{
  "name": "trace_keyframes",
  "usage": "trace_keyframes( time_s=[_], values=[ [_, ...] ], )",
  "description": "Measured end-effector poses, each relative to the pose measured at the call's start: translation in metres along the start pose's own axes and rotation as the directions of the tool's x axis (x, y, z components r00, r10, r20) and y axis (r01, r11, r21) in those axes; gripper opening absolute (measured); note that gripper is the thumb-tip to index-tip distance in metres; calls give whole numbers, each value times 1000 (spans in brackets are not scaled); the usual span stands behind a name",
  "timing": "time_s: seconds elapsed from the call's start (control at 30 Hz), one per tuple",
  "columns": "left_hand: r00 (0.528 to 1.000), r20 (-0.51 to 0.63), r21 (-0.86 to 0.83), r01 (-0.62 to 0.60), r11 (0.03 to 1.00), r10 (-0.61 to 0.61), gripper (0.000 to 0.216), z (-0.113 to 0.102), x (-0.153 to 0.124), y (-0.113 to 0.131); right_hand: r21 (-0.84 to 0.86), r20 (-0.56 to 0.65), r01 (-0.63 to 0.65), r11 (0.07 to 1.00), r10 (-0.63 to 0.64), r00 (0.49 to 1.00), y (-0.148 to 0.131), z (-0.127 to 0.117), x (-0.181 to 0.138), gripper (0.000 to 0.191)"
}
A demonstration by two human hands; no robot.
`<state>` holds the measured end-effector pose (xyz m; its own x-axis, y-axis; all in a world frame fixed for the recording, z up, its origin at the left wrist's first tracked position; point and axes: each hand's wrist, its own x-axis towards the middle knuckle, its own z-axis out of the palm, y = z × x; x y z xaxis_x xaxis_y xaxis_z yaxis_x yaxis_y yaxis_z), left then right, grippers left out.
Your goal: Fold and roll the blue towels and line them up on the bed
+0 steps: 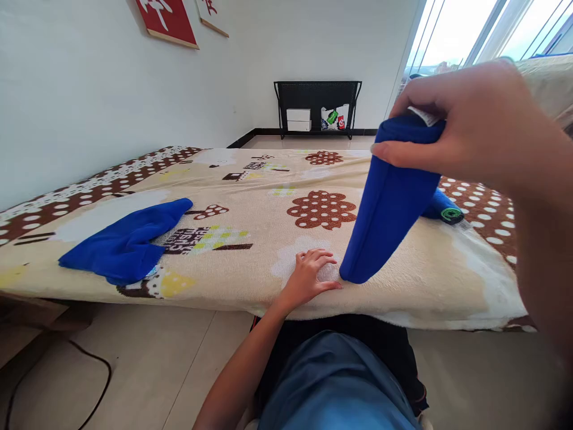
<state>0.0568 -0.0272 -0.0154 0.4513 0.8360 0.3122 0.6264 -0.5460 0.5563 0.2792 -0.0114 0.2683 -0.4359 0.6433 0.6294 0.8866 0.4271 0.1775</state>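
Observation:
My right hand [470, 122] is raised close to the camera and pinches the top of a blue cloth [387, 203] that hangs down, its lower end touching the patterned blanket [250, 197]. A white label shows at the pinch. My left hand [311, 275] lies on the blanket near the front edge, fingers slightly spread, beside the cloth's lower end. Another blue cloth [128, 242] lies crumpled at the left. A rolled blue cloth with a green and black tag [443, 209] rests behind the hanging one.
The blanket covers a low bed that runs to the white wall on the left. A black metal rack [317, 107] with white boxes and packets stands at the far wall. Windows are at the right. A black cable [85, 382] lies on the tiled floor.

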Motion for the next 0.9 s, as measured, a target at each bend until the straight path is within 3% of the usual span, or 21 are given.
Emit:
trace_keyframes(
  time_s=[0.13, 0.33, 0.53, 0.7, 0.77, 0.9],
  values=[
    [1000, 4, 8, -12, 1000, 12, 48, 1, 0, -1, -14, 63, -142, 990, 143, 988, 20, 4, -6, 49],
    [1000, 13, 38, -13, 999, 13, 45, 2, 0, -2, -79, 144, -194, 978, 204, 968, 68, 32, 8, 72],
    [999, 25, 47, -21, 999, 20, 44, 2, 1, -3, -63, 31, -317, 946, 319, 947, 126, 68, 40, 87],
    [1000, 26, 11, -11, 1000, 10, 41, -1, -1, -3, -135, -308, -429, 893, 374, 875, 171, 111, 33, 76],
    [1000, 19, -2, -8, 1000, 8, 40, -2, -3, -4, -189, -273, -443, 876, 386, 881, 184, 142, 9, 66],
    [1000, 7, -15, -10, 1000, 10, 40, -3, -8, -5, -321, 42, -400, 858, 435, 899, 193, 219, -64, 45]
  ],
)
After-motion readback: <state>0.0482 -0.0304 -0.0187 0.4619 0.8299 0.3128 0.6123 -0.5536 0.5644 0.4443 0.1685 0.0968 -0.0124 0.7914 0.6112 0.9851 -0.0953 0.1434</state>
